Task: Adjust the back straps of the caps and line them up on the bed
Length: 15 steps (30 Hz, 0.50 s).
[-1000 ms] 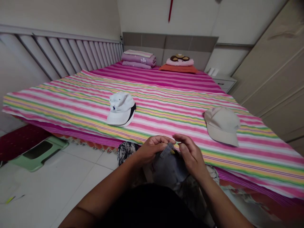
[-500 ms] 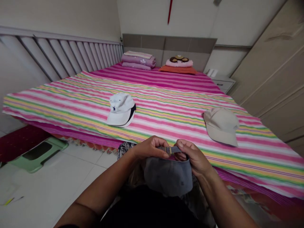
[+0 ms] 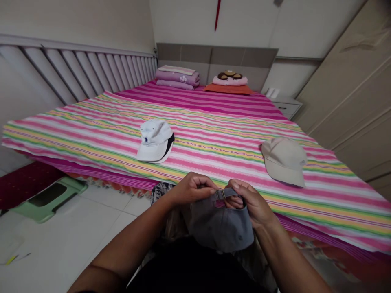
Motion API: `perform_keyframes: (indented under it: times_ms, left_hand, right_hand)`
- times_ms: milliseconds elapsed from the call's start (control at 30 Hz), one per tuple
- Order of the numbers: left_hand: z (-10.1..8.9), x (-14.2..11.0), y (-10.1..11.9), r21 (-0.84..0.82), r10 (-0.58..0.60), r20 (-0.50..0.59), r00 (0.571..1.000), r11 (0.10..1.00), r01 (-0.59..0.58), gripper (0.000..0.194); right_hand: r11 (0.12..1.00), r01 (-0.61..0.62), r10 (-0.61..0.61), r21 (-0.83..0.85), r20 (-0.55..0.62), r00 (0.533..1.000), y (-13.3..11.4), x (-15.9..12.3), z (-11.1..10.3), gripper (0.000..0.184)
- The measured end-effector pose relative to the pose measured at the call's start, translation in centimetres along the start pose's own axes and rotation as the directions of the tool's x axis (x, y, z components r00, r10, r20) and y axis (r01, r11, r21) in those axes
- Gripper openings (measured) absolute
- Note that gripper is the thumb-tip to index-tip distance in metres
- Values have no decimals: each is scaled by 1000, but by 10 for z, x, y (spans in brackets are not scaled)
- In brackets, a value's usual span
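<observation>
A grey baseball cap (image 3: 221,228) hangs between my two hands, just above my lap, its back strap (image 3: 226,193) with a metal buckle uppermost. My left hand (image 3: 194,188) is closed, thumb and fingers pinching the strap's left end beside the buckle. Closed as well, my right hand (image 3: 249,199) grips the strap's right end and the cap's edge. The cap's brim is hidden from view. On the bed ahead lie a white cap (image 3: 155,140) with a small dark logo, resting over another brim, and a beige cap (image 3: 284,160) to the right.
A striped sheet (image 3: 207,134) covers the bed. Folded purple bedding (image 3: 177,77) and a pink and orange stack (image 3: 229,83) sit by the headboard (image 3: 195,57). A green stool (image 3: 51,199) stands on the floor at left. Wardrobe doors (image 3: 348,89) rise at right.
My left hand has shifted slightly left and up along the strap. The grey cap has swung a little to the right. The caps on the bed have stayed put.
</observation>
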<state>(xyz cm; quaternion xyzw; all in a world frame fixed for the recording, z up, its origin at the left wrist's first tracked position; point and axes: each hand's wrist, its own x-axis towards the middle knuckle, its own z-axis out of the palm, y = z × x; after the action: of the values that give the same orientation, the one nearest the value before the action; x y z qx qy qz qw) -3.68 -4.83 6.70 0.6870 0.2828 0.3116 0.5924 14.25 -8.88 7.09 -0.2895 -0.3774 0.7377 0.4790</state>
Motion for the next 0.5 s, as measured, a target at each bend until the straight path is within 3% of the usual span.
perform_keyframes:
  times_ms: [200,367,433,500]
  left_hand:
    - [6,3,2,-233,-160,152,975,953,192,27]
    - [-3,10,-1,-583,-77,127,989,801,137,28]
    - [-11,15,-2,-631,-78,155,985,759,159,26]
    - [-19,18,1,-651,-76,237,968,727,217,26]
  right_hand:
    - [993,-28,24,-116,-35,999,-5,1,-2,30]
    - [917,-176,229,-358,112,967,-11,4,-30,38]
    - [913,-237,301,-332,156,941,-13,3,-37,40]
    - [951,-214,253,-223,165,953,-16,-1,-36,38]
